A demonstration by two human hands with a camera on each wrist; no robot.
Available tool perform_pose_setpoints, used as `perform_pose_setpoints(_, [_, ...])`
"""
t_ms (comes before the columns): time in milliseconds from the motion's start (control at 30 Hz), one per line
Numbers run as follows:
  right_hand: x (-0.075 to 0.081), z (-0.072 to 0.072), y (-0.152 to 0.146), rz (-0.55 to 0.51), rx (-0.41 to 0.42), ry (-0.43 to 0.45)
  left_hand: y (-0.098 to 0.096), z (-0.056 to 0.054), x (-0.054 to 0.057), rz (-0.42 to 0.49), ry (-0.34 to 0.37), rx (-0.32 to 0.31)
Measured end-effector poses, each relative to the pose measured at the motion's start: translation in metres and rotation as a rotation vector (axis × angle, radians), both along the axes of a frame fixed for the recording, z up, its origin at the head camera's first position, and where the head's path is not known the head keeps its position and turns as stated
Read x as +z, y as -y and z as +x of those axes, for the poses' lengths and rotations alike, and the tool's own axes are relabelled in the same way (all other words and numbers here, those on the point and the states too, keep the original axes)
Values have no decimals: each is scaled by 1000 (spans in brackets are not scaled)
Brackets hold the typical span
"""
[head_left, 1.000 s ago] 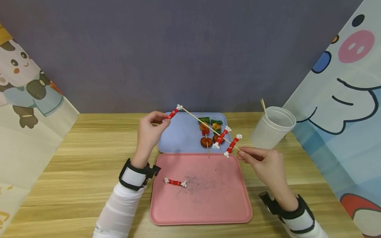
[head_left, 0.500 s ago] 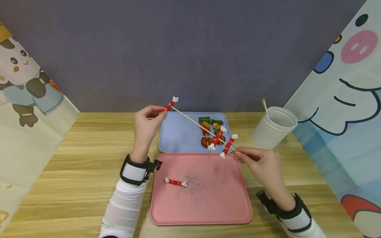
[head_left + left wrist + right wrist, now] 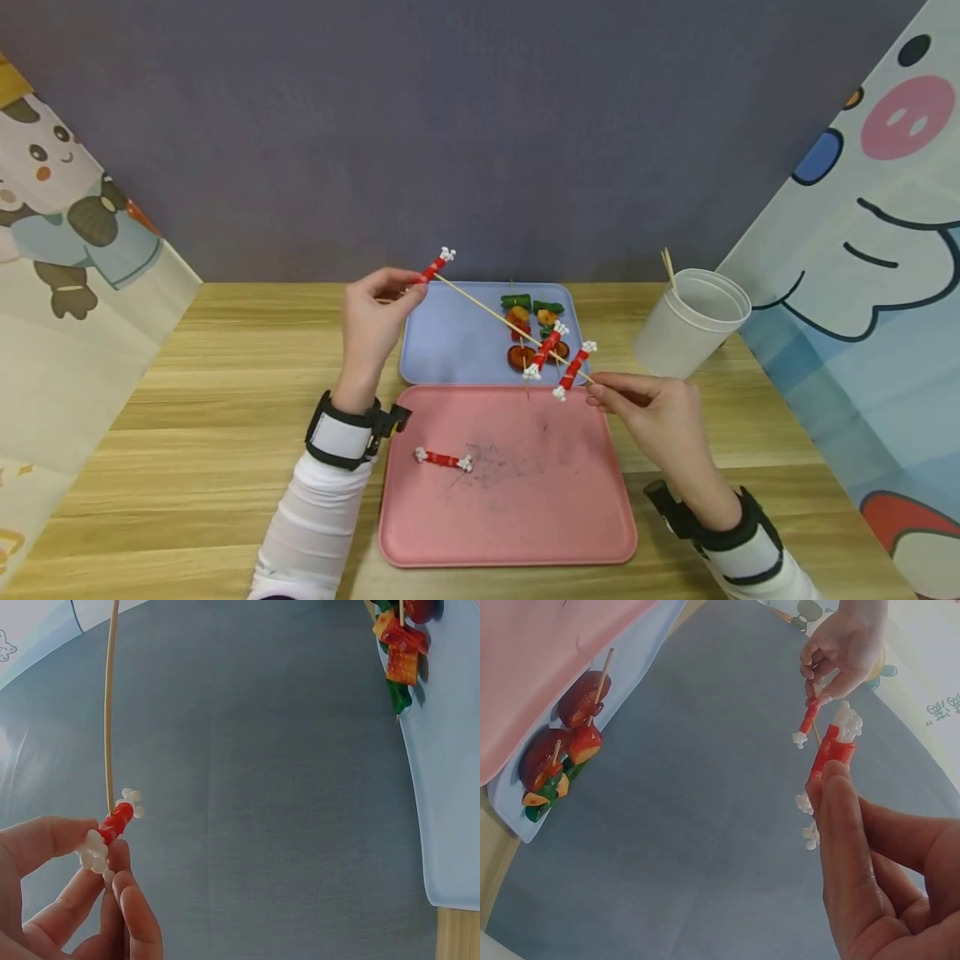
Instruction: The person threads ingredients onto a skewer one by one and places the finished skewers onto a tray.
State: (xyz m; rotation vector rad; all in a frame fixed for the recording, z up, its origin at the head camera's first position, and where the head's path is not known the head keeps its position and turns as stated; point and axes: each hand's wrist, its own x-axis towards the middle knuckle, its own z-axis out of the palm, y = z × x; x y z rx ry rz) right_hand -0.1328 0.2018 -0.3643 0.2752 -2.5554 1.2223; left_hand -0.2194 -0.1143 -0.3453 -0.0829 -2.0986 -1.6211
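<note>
My right hand (image 3: 660, 417) pinches the near end of a thin wooden skewer (image 3: 487, 310). Two red pieces with white knobbly ends sit crosswise on it: one red piece (image 3: 574, 372) close to the fingertips, another red piece (image 3: 547, 351) just beyond. Between thumb and fingers, my left hand (image 3: 373, 325) holds a third red piece (image 3: 434, 267) at the skewer's far tip. In the left wrist view the skewer meets that red piece (image 3: 118, 821) at its side; whether it goes through is hidden. One more red piece (image 3: 443, 460) lies on the pink tray (image 3: 525, 517).
Behind the pink tray lies a blue tray (image 3: 442, 342) with two skewers of toy vegetables (image 3: 519, 325) on its right side. A white cup (image 3: 690, 325) holding several wooden sticks (image 3: 668, 267) stands back right. A grey wall (image 3: 465, 150) rises behind the wooden table (image 3: 225, 417).
The skewer tip, earlier at the white end of the held red piece, now meets its red middle. Both hands have shifted slightly left, and the left one a little up.
</note>
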Motion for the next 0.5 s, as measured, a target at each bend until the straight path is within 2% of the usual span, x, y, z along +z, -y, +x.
perform_pose_setpoints(333, [-2,1,1,-10,15,27,-9,9,12,23,30,-18])
perform_pose_setpoints(500, [-2,1,1,-11,26,25,-10,4,4,15,4,-20])
